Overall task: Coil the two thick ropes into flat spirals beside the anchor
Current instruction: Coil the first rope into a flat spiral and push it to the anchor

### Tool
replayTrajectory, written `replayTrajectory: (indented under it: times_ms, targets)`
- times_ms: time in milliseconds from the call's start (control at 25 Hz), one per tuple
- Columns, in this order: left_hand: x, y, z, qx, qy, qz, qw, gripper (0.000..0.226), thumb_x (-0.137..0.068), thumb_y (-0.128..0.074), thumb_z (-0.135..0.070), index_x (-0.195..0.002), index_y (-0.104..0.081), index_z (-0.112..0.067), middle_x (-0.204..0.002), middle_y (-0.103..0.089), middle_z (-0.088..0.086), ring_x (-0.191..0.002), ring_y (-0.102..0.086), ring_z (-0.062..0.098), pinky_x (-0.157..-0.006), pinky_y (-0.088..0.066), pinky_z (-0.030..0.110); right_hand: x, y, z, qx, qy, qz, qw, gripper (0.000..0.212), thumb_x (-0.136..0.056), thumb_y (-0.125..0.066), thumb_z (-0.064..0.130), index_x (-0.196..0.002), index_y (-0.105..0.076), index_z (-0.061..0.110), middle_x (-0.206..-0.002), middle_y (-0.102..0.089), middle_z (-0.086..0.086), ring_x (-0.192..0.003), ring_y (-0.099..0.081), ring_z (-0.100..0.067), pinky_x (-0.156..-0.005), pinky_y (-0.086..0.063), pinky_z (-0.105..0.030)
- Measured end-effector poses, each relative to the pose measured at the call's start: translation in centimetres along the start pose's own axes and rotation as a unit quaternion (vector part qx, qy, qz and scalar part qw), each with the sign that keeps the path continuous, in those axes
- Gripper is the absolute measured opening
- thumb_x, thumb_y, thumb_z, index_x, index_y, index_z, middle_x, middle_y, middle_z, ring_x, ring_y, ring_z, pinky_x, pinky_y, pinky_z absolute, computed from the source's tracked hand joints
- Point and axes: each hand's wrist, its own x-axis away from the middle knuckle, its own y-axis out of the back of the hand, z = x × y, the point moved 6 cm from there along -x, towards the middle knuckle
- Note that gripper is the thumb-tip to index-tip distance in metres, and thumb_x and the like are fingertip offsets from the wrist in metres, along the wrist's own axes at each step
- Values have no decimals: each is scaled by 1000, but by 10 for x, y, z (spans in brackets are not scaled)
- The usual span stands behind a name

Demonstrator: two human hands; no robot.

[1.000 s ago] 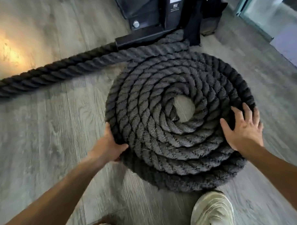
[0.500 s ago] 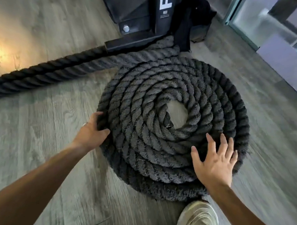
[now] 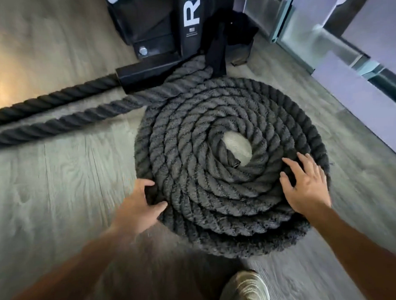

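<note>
A thick black rope lies wound in a flat spiral coil point(image 3: 214, 135) on the grey wood floor, its capped end point(image 3: 234, 163) at the open centre. Two straight rope lengths point(image 3: 56, 110) run off to the left from the black anchor frame point(image 3: 149, 70) behind the coil. My left hand point(image 3: 138, 208) grips the coil's outer turn at its near left edge, fingers curled around it. My right hand point(image 3: 306, 186) rests flat on top of the coil's near right side, fingers spread.
A black strap point(image 3: 217, 48) hangs from the frame onto the rope. Glass panels and a pale wall point(image 3: 346, 55) stand to the right. My shoe point(image 3: 244, 289) is just in front of the coil. Bare floor point(image 3: 59, 188) spreads to the left.
My left hand has slid along the coil's left edge and now curls around the outer turn. My right hand shifted on the coil's near right side. The view has tilted toward the frame.
</note>
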Motion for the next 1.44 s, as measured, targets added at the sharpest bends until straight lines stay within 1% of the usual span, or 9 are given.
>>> replayTrajectory:
  times_ms: [200, 360, 520, 640, 760, 960, 1120, 1280, 1440]
  targets:
    - [-8, -2, -24, -116, -108, -18, 987, 29, -94, -65, -47, -115, -55, -30, -63, -67, -6, -55, -67, 12, -54, -48, 26, 16, 6, 10, -58, -114, 29, 991, 52, -102, -39, 46, -152, -38, 33, -167, -17, -4, -153, -5, -25, -121, -6, -59]
    - [-42, 19, -30, -63, -86, -61, 992, 53, -94, -69, -37, -141, -45, -36, -97, -66, 1, -76, -61, 11, -65, -44, 26, 105, -36, 88, 8, -32, 84, 996, 74, -95, -20, 72, -158, -2, 40, -168, 12, 4, -154, 14, -24, -119, 12, -52]
    - [-47, 8, -27, 66, -19, -28, 997, 46, -93, -72, -24, -131, -59, -45, -97, -68, -5, -69, -66, 19, -58, -56, 28, 114, -39, 92, 7, -18, 41, 999, 76, -91, -30, 72, -156, -27, 33, -168, -10, 0, -154, -5, -26, -120, -9, -57]
    - [-45, 1, -28, 66, -19, -48, 996, 43, -92, -72, -21, -131, -65, -38, -64, -63, -8, -54, -60, 22, -44, -48, 24, 105, -32, 83, 4, -3, 18, 1000, 73, -89, -43, 68, -151, -41, 30, -165, -24, -1, -151, -19, -28, -117, -19, -60]
    - [-40, -6, -38, 71, -41, -42, 996, 47, -88, -76, -22, -133, -66, -32, -47, -62, -11, -59, -66, 29, -64, -63, 47, 93, -26, 69, 1, 14, 19, 1000, 71, -88, -44, 67, -150, -42, 32, -164, -26, 0, -151, -19, -27, -117, -19, -60]
    - [-29, -35, -72, -62, -107, 4, 992, 53, -91, -73, -36, -142, -57, -34, -72, -75, -3, -50, -58, 10, -45, -46, 18, 47, -10, 13, 27, 57, 45, 997, 68, -90, -34, 66, -151, -37, 36, -165, -22, 6, -152, -15, -21, -120, -15, -53]
    - [-17, -63, -115, -302, -254, 56, 917, 57, -100, -60, -17, -150, -45, -39, -114, -71, 6, -67, -60, 6, -57, -53, 19, -6, 15, -36, 52, 63, 82, 993, 73, -93, -7, 70, -153, -30, 35, -167, -16, 7, -153, -8, -18, -122, -10, -50]
    - [-33, -60, -136, -514, -394, 4, 762, 54, -100, -58, -34, -150, -40, -45, -156, -36, 8, -135, -36, 25, -110, -42, 40, 7, 10, 6, 43, 2, 164, 985, 86, -79, -16, 91, -154, -11, 48, -168, 8, 2, -153, 11, -29, -118, 5, -60]
    - [-47, -79, -140, -539, -391, 62, 744, 55, -95, -62, -44, -145, -42, -38, -169, -7, 12, -154, -6, 41, -120, -24, 60, 49, -16, 55, 84, 32, 192, 977, 103, -63, -17, 103, -151, 9, 55, -160, 36, 1, -148, 28, -37, -118, 10, -63]
